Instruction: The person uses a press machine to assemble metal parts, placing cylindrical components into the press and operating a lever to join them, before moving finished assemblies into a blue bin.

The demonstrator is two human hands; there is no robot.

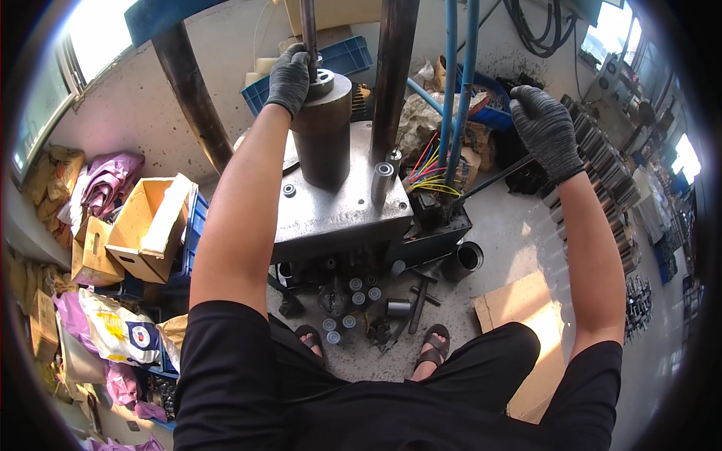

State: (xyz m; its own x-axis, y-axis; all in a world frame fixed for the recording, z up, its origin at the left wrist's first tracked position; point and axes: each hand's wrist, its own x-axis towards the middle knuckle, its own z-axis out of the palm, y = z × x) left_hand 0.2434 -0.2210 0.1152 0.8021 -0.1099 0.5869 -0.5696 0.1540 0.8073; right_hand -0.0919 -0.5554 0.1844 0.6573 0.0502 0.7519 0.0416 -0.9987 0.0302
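My left hand [289,80], in a dark grey knitted glove, is closed at the lower end of an upright metal rod [308,26]. Part of its grip is hidden behind the fingers. Just below the rod is a ring-shaped metal piece [322,84] on top of a thick steel cylinder [323,143]. That cylinder stands on a heavy steel press table [338,218]. Out to the right, my right hand [547,131], gloved alike, has its fingers curled. A long dark lever [492,180] runs up under its palm, where the far end is hidden.
Dark steel columns [395,75] and blue pipes [450,90] rise behind the table. A small bearing [289,190] and a short tube [383,180] are on it. Below lie several rollers [356,284], a hammer [421,301] and a cardboard sheet [519,301]. Boxes [150,225] stand left.
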